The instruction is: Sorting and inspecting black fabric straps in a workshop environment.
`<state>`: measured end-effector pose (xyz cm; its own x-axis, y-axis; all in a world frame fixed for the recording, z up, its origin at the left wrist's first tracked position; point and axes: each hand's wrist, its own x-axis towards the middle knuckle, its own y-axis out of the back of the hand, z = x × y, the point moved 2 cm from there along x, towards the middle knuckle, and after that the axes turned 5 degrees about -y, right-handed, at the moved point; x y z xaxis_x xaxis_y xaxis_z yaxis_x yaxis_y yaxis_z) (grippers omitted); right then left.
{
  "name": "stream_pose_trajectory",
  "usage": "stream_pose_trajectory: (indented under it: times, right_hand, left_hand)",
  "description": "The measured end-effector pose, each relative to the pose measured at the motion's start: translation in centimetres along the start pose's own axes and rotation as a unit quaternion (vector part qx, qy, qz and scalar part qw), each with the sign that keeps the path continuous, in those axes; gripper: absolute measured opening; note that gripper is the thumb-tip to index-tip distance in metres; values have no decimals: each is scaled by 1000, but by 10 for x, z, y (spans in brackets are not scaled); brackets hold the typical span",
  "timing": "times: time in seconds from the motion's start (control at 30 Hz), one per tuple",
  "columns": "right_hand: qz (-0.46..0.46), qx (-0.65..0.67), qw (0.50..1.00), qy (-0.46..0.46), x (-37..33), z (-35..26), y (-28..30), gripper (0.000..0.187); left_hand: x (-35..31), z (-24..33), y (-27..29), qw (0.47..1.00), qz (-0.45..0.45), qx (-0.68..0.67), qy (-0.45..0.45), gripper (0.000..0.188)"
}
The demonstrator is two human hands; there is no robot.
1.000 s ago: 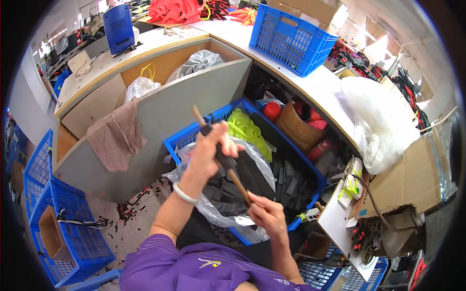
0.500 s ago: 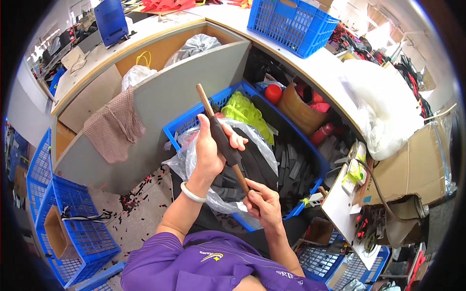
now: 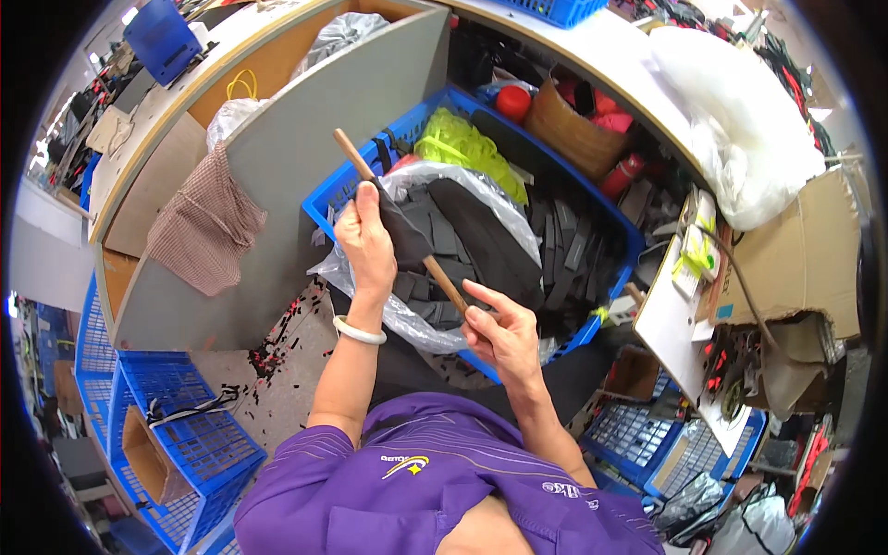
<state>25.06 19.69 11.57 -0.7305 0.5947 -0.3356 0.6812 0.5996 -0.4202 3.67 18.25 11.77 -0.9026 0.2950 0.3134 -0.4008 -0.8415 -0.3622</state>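
Observation:
A slim wooden stick point(image 3: 446, 283) slants across the middle, its far end bare and pointing up to the left. Around its upper part is a black fabric sleeve point(image 3: 404, 229). My left hand point(image 3: 366, 242) is closed on that sleeve, thumb lying along it. Lower down, my right hand point(image 3: 507, 335) pinches the stick's near end, with the index finger stretched out. Beneath both hands stands a blue plastic crate point(image 3: 606, 319), lined in part with a clear plastic bag point(image 3: 416, 335). Inside are many dark fabric pieces point(image 3: 564, 245) and a bright yellow-green bundle point(image 3: 470, 148).
A grey partition point(image 3: 305, 148) with a brown mesh cloth point(image 3: 208, 227) over its edge rises at the left. Blue crates point(image 3: 190, 398) stand at lower left. To the right are a cardboard box point(image 3: 786, 277) and a white plastic bag point(image 3: 731, 120). Black and red scraps litter the floor.
My left hand has gone from spread fingers to a closed grip on the sleeve. My right index finger has straightened. The view has shifted, so the surroundings sit elsewhere in the picture.

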Motion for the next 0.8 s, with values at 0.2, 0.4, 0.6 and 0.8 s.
stream_pose_trajectory:
  times: [0.2, 0.4, 0.6, 0.8]
  right_hand:
    - [-11, -115, 993, 11, -11, 26, 40, 32]
    - [223, -342, 908, 98, 26, 92, 98, 25]
    - [241, -557, 758, 238, 76, 92, 82, 30]
    - [-42, -58, 983, 166, 63, -29, 19, 35]
  left_hand:
    - [79, -10, 50, 979, 183, -52, 68, 37]
    - [30, -36, 44, 616, -210, -606, 458, 48]
    - [-41, -1, 1, 501, -228, -677, 488, 20]
    - [-81, 10, -18, 445, -238, -652, 566, 23]
